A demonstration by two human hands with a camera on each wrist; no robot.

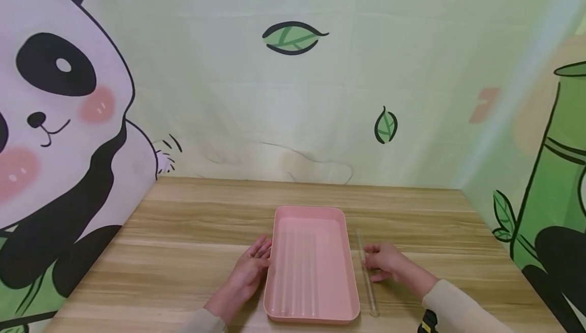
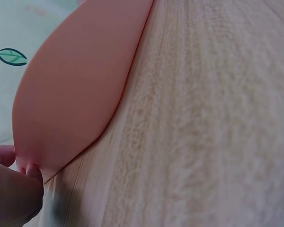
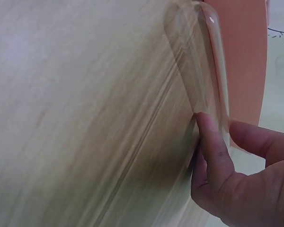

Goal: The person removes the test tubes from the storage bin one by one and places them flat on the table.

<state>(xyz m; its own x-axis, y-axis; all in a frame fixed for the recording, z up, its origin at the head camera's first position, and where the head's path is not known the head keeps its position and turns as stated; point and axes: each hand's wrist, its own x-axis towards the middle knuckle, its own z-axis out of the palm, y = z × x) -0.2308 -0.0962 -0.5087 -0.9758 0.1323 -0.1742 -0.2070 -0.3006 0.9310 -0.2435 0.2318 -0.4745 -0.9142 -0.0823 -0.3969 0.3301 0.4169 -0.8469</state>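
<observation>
Clear tube (image 1: pixel 369 288) pinched by right hand (image 1: pixel 384 262); best kept level. Pink tray (image 1: pixel 333 267) touched at side by left hand (image 1: pixel 249 271), fingers extended; best steadied lightly, contact pressure hard to judge.

Your head camera looks forward and down from above the desk (image 1: pixel 206 221), far enough back to take in your left grip (image 1: pixel 247 272), right grip (image 1: pixel 384 261), the pink tray (image 1: pixel 334 262) and the printed backdrop (image 1: pixel 220 94). Your 2 tilted wrist views sit much nearer: left along the pink tray's outer wall, right along the clear tube (image 1: pixel 370 292). All 3 share desk, pink tray and printed backdrop; head and right wrist also share the clear tube.
</observation>
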